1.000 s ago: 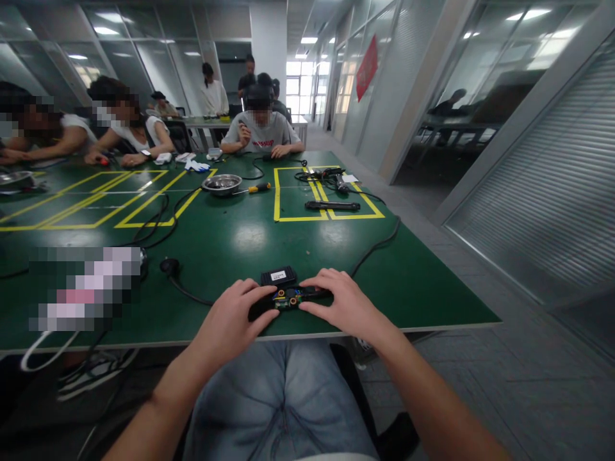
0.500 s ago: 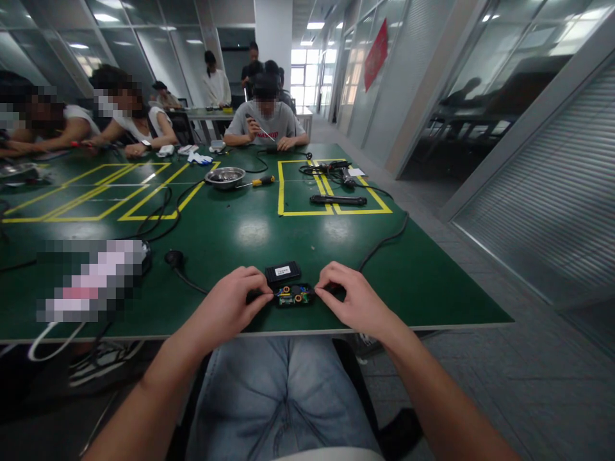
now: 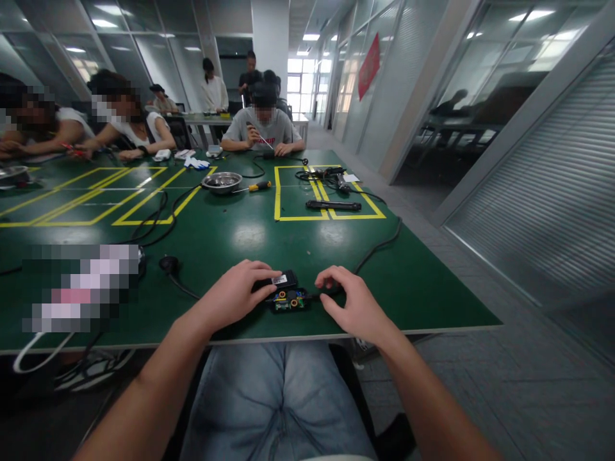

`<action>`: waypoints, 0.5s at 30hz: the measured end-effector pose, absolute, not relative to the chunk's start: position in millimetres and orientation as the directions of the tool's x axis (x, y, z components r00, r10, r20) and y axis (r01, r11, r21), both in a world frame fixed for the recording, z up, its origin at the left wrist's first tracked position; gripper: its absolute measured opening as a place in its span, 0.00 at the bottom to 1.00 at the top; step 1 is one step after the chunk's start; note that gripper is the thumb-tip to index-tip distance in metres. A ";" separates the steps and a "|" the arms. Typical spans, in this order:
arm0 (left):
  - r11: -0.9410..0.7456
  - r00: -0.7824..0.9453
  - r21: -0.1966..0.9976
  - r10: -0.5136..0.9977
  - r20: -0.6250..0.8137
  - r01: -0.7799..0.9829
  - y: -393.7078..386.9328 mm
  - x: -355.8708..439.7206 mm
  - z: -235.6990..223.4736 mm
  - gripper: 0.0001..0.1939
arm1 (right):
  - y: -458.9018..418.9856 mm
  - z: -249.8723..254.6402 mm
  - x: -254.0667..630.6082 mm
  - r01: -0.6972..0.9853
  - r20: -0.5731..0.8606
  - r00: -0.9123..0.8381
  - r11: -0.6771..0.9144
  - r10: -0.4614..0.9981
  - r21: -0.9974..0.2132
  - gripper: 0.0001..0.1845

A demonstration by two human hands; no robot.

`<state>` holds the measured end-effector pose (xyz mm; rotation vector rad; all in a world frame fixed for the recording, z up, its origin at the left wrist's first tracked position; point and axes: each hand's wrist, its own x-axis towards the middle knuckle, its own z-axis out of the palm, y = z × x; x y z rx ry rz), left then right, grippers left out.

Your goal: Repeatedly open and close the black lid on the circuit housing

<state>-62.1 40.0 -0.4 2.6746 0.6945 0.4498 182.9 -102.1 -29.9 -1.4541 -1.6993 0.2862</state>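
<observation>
An opened black plastic case [image 3: 289,301] lies near the table's front edge, its circuit board showing copper-wound coils and coloured wires. Just behind it is its black cover [image 3: 291,278], bearing a white label. My left hand [image 3: 235,291] has its fingers over the cover's left part and its thumb at the near edge, gripping it; part of the label is hidden. My right hand [image 3: 353,301] hovers just right of the case by its black cable [image 3: 379,245], thumb and fingers apart, holding nothing.
A plug [image 3: 169,265] and a blurred-out object [image 3: 91,288] lie to the left. Farther back are a metal bowl [image 3: 221,183], a yellow-black screwdriver [image 3: 260,186], a black bar [image 3: 333,205] and tangled cables [image 3: 319,174]. A person [image 3: 264,125] works across the table.
My left hand has moved from the case's left end up onto the cover, which has shifted slightly towards me. My right hand has opened and let go of the cable end.
</observation>
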 end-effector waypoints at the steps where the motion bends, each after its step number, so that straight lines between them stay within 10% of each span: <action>1: -0.829 0.834 0.377 0.511 0.208 0.414 39.4 -63.8 0.2 0.15 | -101.4 -31.1 182.7 0.696 0.446 0.041 0.295 0.894 -0.655 0.12; 9: -0.803 0.796 0.412 0.553 0.248 0.430 45.1 -71.4 -6.4 0.16 | -118.2 -6.0 160.5 0.769 0.694 0.129 0.370 0.708 -0.521 0.08; 15: -0.801 0.758 0.404 0.574 0.308 0.442 40.9 -69.3 -11.2 0.13 | -202.9 57.2 123.8 0.806 0.441 -0.195 0.399 0.876 -0.437 0.07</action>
